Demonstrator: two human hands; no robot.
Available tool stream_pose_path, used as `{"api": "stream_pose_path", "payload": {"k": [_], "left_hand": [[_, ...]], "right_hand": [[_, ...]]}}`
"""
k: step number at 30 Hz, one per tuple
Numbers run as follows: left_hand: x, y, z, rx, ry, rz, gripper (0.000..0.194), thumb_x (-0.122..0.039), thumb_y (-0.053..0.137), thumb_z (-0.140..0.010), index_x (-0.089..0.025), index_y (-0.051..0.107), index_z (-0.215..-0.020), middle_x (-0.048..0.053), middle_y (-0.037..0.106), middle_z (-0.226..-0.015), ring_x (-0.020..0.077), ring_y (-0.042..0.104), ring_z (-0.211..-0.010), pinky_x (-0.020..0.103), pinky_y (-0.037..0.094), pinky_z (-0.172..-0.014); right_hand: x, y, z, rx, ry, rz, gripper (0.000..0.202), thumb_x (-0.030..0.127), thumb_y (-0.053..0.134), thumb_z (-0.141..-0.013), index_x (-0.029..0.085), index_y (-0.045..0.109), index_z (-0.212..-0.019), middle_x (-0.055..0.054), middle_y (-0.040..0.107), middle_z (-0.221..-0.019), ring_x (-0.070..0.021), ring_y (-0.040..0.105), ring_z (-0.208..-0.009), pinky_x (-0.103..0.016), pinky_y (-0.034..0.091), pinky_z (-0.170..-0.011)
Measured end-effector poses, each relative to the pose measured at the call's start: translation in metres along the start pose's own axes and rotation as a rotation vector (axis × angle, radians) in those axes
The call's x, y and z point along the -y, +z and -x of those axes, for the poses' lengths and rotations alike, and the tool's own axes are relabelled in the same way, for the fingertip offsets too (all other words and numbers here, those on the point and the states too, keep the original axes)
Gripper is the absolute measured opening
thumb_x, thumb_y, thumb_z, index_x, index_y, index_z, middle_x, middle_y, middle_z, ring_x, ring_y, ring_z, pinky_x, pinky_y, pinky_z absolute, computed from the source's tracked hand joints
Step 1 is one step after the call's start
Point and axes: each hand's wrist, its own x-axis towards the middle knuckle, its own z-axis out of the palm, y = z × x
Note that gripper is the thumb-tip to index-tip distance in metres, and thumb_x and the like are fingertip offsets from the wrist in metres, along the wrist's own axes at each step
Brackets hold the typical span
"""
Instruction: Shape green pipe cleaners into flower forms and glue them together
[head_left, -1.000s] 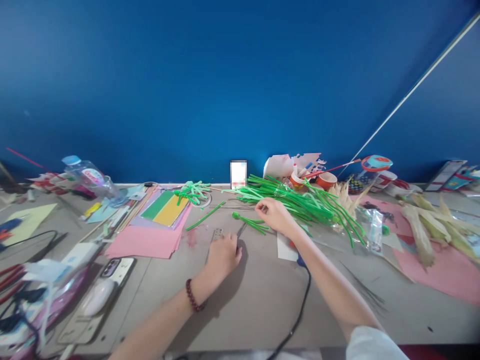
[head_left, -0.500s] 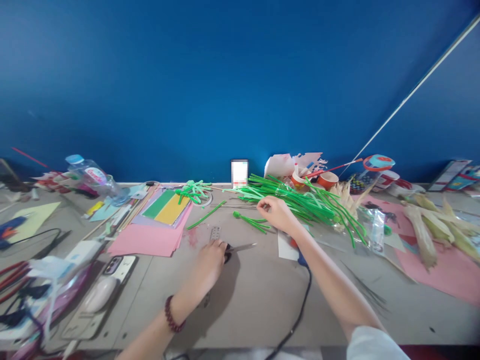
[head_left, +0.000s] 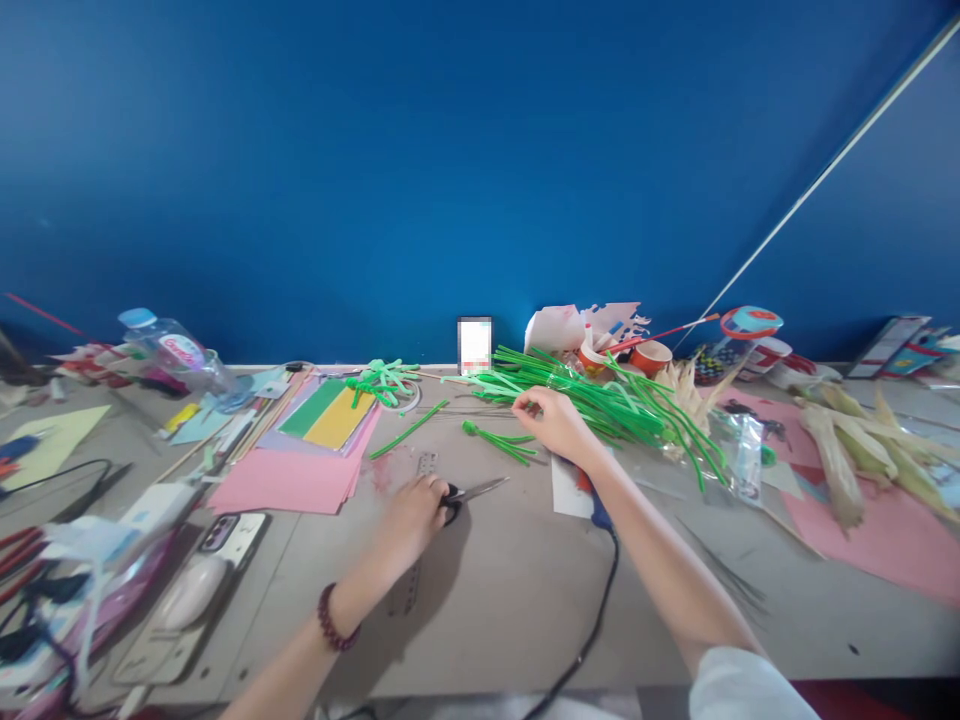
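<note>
The scissors (head_left: pixel 477 490) lie flat, black handles at the fingertips of the left hand (head_left: pixel 405 520), the 2 grey blades looking closed to me and pointing right. A pale, perforated ruler (head_left: pixel 427 462) runs beneath that hand, 1 end showing beyond it. The green sprig (head_left: pixel 499 442) lies just beside the right hand (head_left: pixel 555 425), knobbed at its left end, fanned at the other. Behind that hand sprawls a loose green heap (head_left: pixel 592 398), partly hidden.
</note>
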Motion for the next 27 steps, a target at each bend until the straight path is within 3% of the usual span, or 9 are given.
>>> {"api": "stream_pose_path", "payload": {"k": [3, 5, 8, 10, 16, 19, 23, 27], "left_hand": [[0.006, -0.009, -0.002, -0.005, -0.04, 0.246, 0.016, -0.016, 0.054, -0.077, -0.019, 0.061, -0.091, 0.007, 0.065, -0.096, 0.023, 0.058, -0.097, 0.033, 0.042, -0.081], [0.007, -0.016, -0.002, 0.034, -0.018, 0.536, 0.015, -0.025, 0.057, -0.077, -0.018, 0.061, -0.09, 0.006, 0.065, -0.091, 0.0207, 0.059, -0.088, 0.031, 0.042, -0.076], [0.003, -0.025, -0.004, 0.116, 0.005, 1.04, 0.029, -0.038, 0.065, -0.072, -0.017, 0.06, -0.091, 0.005, 0.064, -0.087, 0.0166, 0.056, -0.078, 0.027, 0.041, -0.07], [-0.003, -0.026, -0.006, 0.144, -0.013, 1.257, 0.034, -0.04, 0.071, -0.067, -0.016, 0.06, -0.088, 0.004, 0.063, -0.082, 0.0136, 0.053, -0.072, 0.025, 0.039, -0.066], [-0.016, -0.009, -0.012, 0.061, -0.026, 1.426, 0.045, -0.049, 0.079, -0.056, -0.015, 0.058, -0.075, 0.0, 0.054, -0.068, 0.0096, 0.043, -0.06, 0.023, 0.032, -0.057], [-0.017, 0.001, -0.009, 0.049, 0.012, 1.471, 0.049, -0.06, 0.073, -0.061, -0.015, 0.055, -0.07, -0.002, 0.049, -0.064, 0.0079, 0.036, -0.056, 0.023, 0.029, -0.052], [-0.014, 0.009, -0.004, 0.114, 0.013, 1.503, 0.055, -0.066, 0.063, -0.07, -0.012, 0.06, -0.081, 0.001, 0.053, -0.069, 0.0069, 0.036, -0.053, 0.024, 0.028, -0.05], [-0.012, 0.014, -0.004, 0.169, -0.013, 1.587, 0.055, -0.065, 0.064, -0.07, -0.014, 0.061, -0.093, 0.004, 0.059, -0.081, 0.0046, 0.035, -0.049, 0.022, 0.026, -0.045]], "right_hand": [[0.0, -0.002, 0.0, -0.028, -0.007, 0.008, 0.009, 0.02, 0.054, -0.08, 0.018, 0.062, -0.074, -0.005, 0.067, -0.083, -0.0156, 0.06, -0.072, -0.028, 0.048, -0.069], [0.0, -0.003, 0.0, -0.045, -0.008, 0.0, 0.009, 0.019, 0.054, -0.08, 0.019, 0.062, -0.074, -0.005, 0.066, -0.081, -0.0159, 0.061, -0.072, -0.028, 0.048, -0.068], [0.002, -0.003, 0.0, -0.07, -0.009, -0.017, 0.01, 0.02, 0.054, -0.08, 0.019, 0.062, -0.075, -0.005, 0.066, -0.079, -0.0162, 0.06, -0.071, -0.027, 0.048, -0.064], [0.004, -0.003, 0.0, -0.081, -0.017, -0.018, 0.01, 0.02, 0.053, -0.081, 0.019, 0.062, -0.075, -0.005, 0.065, -0.079, -0.0165, 0.06, -0.072, -0.027, 0.047, -0.063], [0.016, -0.003, 0.005, -0.064, -0.025, -0.05, 0.009, 0.019, 0.052, -0.082, 0.019, 0.061, -0.078, -0.005, 0.065, -0.082, -0.0162, 0.06, -0.074, -0.026, 0.047, -0.065], [0.022, -0.004, 0.007, -0.065, -0.02, -0.075, 0.009, 0.019, 0.052, -0.082, 0.019, 0.061, -0.079, -0.005, 0.065, -0.083, -0.0158, 0.06, -0.073, -0.026, 0.048, -0.066], [0.023, -0.004, 0.008, -0.074, -0.007, -0.083, 0.009, 0.021, 0.053, -0.083, 0.019, 0.061, -0.079, -0.005, 0.065, -0.082, -0.0163, 0.06, -0.074, -0.027, 0.048, -0.065], [0.02, 0.0, 0.008, -0.067, -0.011, -0.101, 0.009, 0.021, 0.053, -0.083, 0.019, 0.061, -0.08, -0.005, 0.065, -0.084, -0.0162, 0.061, -0.074, -0.027, 0.049, -0.067]]}}
